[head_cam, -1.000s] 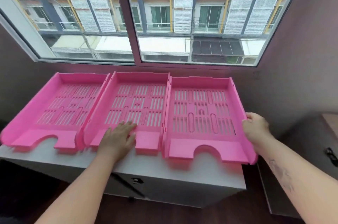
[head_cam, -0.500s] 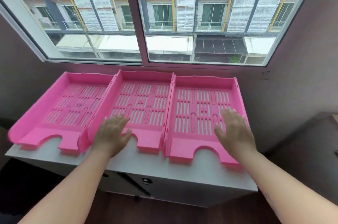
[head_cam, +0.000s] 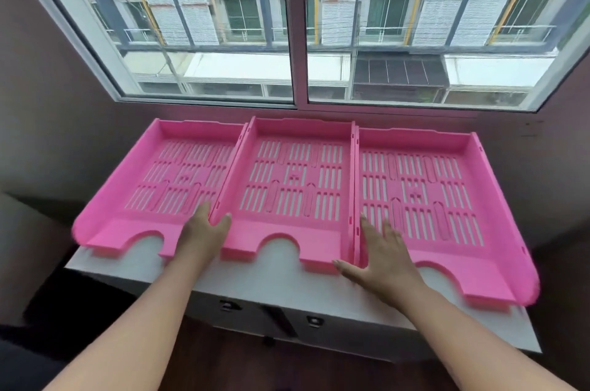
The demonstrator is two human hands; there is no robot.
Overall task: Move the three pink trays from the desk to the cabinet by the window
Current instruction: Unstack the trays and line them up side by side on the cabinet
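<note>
**Squaring up the row of trays on the cabinet**

Looking down through the head camera, I see all three pink trays side by side on the white cabinet (head_cam: 319, 288) under the window (head_cam: 300, 23). The left tray (head_cam: 153, 179), middle tray (head_cam: 293, 179) and right tray (head_cam: 427, 186) sit with their side walls touching, notched fronts toward me and back walls toward the glass.

My left hand (head_cam: 204, 237) lies across the seam between the left and middle trays, fingers spread and flat, closed on nothing. My right hand (head_cam: 383, 258) rests open at the seam between the middle and right trays, palm down with the thumb out toward the middle tray's front lip — no grip there either. I read both as hands placed to press and line up the fronts, not to lift.

Each tray is bright pink plastic with a slotted floor, low walls and a half-round cutout in the front edge. The right tray's front corner overhangs the cabinet edge, and the left tray's corner seems to as well — though blur there leaves me unsure. By my judgement the move is done bar tidying.
</note>
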